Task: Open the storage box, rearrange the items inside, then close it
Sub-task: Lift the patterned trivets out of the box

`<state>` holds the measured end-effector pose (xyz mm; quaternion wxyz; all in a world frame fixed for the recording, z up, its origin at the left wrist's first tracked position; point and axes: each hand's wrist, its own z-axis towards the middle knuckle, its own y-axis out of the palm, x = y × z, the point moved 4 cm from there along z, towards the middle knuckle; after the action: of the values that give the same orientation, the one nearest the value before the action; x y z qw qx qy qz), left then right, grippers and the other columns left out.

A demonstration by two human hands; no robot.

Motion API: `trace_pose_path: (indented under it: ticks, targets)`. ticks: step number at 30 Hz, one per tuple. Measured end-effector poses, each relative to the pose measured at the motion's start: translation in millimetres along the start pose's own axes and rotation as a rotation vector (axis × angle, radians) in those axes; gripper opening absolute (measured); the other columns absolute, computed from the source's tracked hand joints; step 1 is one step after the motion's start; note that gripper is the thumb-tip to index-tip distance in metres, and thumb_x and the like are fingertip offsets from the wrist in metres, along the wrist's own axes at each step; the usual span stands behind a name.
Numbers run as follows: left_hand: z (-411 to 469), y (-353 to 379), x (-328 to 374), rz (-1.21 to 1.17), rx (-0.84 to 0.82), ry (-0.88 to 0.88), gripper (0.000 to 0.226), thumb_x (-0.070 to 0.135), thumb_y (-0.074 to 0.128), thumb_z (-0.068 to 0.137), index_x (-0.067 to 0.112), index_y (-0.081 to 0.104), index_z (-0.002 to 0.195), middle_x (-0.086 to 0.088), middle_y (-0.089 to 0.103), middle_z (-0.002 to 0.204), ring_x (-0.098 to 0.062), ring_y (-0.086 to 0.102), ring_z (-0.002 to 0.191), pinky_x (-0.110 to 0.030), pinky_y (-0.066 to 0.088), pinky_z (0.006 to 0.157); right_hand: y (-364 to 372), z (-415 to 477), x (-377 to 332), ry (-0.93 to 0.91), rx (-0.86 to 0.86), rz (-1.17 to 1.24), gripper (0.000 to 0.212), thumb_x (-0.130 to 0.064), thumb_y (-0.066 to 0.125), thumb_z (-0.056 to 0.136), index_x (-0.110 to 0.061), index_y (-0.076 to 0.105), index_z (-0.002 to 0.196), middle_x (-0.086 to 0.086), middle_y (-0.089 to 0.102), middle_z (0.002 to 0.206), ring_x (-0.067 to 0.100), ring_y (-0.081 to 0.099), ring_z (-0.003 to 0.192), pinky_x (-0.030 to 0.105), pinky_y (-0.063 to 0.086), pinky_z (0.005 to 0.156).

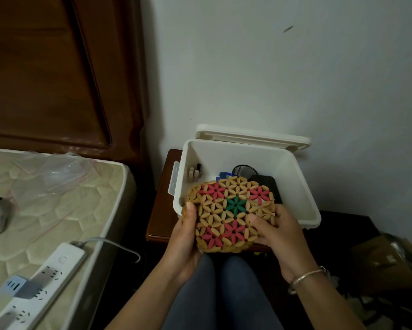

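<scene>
Here both hands, left [184, 231] and right [275, 231], grip a round wooden flower-patterned mat [230, 214] above the lid-open white plastic storage box [302, 186].

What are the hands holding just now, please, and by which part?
A flower mat: the left hand grips its left edge and the right hand its right edge, thumbs on top, by the open box.
</scene>
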<state>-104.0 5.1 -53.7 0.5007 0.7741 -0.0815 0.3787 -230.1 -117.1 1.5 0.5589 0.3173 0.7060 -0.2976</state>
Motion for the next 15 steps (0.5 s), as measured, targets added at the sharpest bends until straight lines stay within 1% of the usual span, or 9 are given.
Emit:
trace_pose_path:
  ticks: [3, 7, 9, 10, 12, 13, 15]
  targets:
    - [0, 2, -1, -0.035, -0.003, -0.004, 0.055, 0.062, 0.057, 0.082, 0.027, 0.061, 0.124, -0.012, 0.060, 0.132, -0.030, 0.057, 0.122, -0.045, 0.053, 0.090, 5, -7, -1, 0.024, -0.015, 0.047, 0.027, -0.009, 0.067, 0.083, -0.020, 0.060, 0.107, 0.000, 0.072, 0.097, 0.012, 0.071, 0.083, 0.024, 0.056, 0.059]
    - [1, 6, -3, -0.022, -0.041, -0.049, 0.055, 0.056, 0.061, 0.084, 0.023, 0.058, 0.128, -0.013, 0.059, 0.133, -0.030, 0.055, 0.124, -0.044, 0.052, 0.092, 17, -16, 0, 0.015, -0.051, 0.024, 0.032, -0.010, 0.066, 0.084, -0.025, 0.058, 0.111, -0.003, 0.071, 0.100, 0.010, 0.070, 0.084, 0.023, 0.055, 0.058]
    - [2, 5, -5, -0.029, -0.040, -0.083, 0.050, 0.046, 0.066, 0.085, 0.020, 0.059, 0.127, -0.015, 0.059, 0.132, -0.032, 0.056, 0.122, -0.044, 0.052, 0.091, 23, -19, 0, 0.009, -0.084, -0.038, 0.031, -0.014, 0.065, 0.085, -0.027, 0.056, 0.112, -0.003, 0.071, 0.096, 0.011, 0.071, 0.078, 0.021, 0.053, 0.054]
    - [2, 3, -6, -0.033, -0.035, -0.098, 0.050, 0.040, 0.067, 0.085, 0.017, 0.058, 0.129, -0.016, 0.060, 0.131, -0.034, 0.057, 0.121, -0.044, 0.053, 0.090, 26, -19, 0, 0.008, -0.113, -0.088, 0.029, -0.018, 0.064, 0.086, -0.028, 0.055, 0.111, -0.002, 0.072, 0.091, 0.012, 0.071, 0.071, 0.020, 0.051, 0.050]
    - [4, -3, -5, -0.046, -0.007, -0.116, 0.051, 0.031, 0.068, 0.085, 0.013, 0.055, 0.131, -0.018, 0.061, 0.128, -0.036, 0.059, 0.118, -0.044, 0.055, 0.085, 29, -18, -5, 0.002, -0.189, -0.209, 0.019, -0.031, 0.060, 0.088, -0.030, 0.055, 0.106, -0.002, 0.073, 0.080, 0.015, 0.067, 0.057, 0.018, 0.045, 0.044]
    - [5, -8, -3, -0.059, 0.016, -0.120, 0.050, 0.028, 0.069, 0.083, 0.012, 0.057, 0.129, -0.018, 0.062, 0.127, -0.036, 0.060, 0.116, -0.044, 0.055, 0.083, 28, -15, -9, 0.004, -0.221, -0.265, 0.016, -0.038, 0.057, 0.088, -0.027, 0.057, 0.100, -0.002, 0.072, 0.074, 0.014, 0.064, 0.052, 0.016, 0.042, 0.043]
    - [9, -20, 5, -0.100, 0.074, -0.113, 0.043, 0.026, 0.069, 0.080, 0.011, 0.065, 0.121, -0.018, 0.064, 0.123, -0.035, 0.062, 0.113, -0.044, 0.056, 0.080, 22, -3, -16, -0.021, -0.215, -0.362, 0.032, -0.049, 0.049, 0.088, -0.019, 0.062, 0.085, 0.000, 0.069, 0.063, 0.011, 0.059, 0.046, 0.010, 0.038, 0.042]
